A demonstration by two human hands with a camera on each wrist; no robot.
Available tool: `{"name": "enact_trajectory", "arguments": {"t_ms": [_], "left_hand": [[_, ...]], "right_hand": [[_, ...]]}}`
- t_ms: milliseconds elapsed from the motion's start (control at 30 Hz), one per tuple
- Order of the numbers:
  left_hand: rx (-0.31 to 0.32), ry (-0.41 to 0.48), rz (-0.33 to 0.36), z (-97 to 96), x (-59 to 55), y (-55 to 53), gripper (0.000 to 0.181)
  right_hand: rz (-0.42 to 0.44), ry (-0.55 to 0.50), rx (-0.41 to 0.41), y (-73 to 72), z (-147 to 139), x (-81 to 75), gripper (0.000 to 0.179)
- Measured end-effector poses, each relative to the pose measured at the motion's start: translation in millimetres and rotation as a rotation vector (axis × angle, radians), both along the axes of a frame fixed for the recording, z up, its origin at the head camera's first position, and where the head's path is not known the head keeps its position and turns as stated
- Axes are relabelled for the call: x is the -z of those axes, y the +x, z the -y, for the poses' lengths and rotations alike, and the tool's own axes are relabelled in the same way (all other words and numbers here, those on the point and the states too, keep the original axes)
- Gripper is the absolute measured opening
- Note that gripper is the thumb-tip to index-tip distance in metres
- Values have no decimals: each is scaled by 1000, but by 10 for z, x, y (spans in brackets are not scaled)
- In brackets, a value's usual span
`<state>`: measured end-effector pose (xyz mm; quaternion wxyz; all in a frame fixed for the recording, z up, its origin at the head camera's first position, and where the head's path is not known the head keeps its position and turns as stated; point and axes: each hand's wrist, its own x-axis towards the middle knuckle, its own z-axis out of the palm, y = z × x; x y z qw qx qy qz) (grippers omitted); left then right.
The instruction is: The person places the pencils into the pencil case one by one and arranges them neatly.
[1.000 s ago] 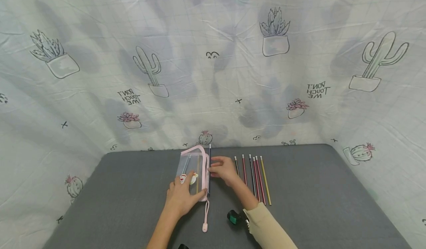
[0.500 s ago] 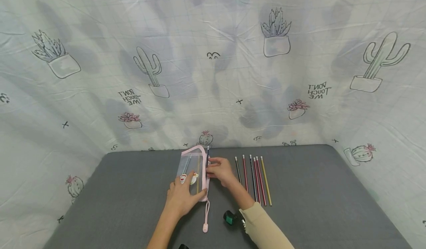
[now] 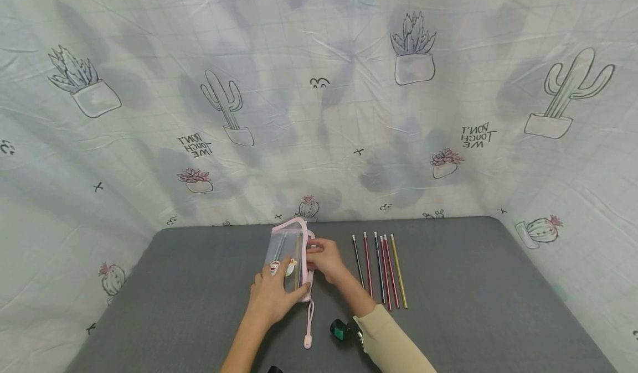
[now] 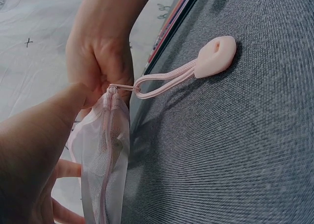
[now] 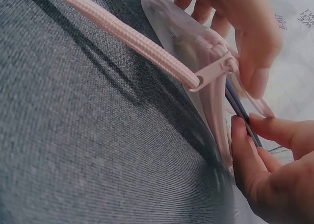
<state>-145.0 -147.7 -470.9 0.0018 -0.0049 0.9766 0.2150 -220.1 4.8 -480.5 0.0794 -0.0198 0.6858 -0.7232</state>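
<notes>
A translucent mesh pencil case [image 3: 275, 247] with pink trim and cartoon stickers lies on the grey table, its right side unzipped. Inside, a light blue pencil and a yellow one show through the mesh. My left hand [image 3: 271, 294] lies spread over the case's near part and holds it, thumb at the zipped edge. At the opening, my right hand [image 3: 326, 259] pinches a dark blue pencil [image 5: 237, 104] between thumb and fingers. Most of that pencil is now within the case. The pink zipper cord [image 4: 167, 82] hangs off the near end of the case.
Several pencils lie side by side to the right, among them a dark one [image 3: 356, 254], a red one [image 3: 368, 259] and a yellow one [image 3: 399, 273]. A black wrist camera [image 3: 339, 330] is under the right forearm. A cactus-print cloth [image 3: 319, 140] hangs behind the table [image 3: 199, 306].
My right hand has moved left with the dark blue pencil, from beside the case into its opening. The pencil's eraser end no longer sticks out past the trim. My left hand stays in place.
</notes>
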Motion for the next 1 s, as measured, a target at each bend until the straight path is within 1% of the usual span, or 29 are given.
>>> {"name": "enact_trajectory", "arguments": {"t_ms": [200,467,667,800,1000], "left_hand": [[0,-1,-8,-3,-2,4,87],[4,-2,-32,-6,7,12,87],[1,1,-28,-6,7,10,87],[1,-5,-21,-6,9,1,87],[-3,-6,-10,-5,12,-7,87]], "right_hand": [[8,41,-10,-28,10,21,44],[29,63,-33,-38,24,4,44],[29,89,-40,-40,17,1,44],[35,77,-40,-31,-16,9,42],[29,24,-57,-11,-92,17,39]]}}
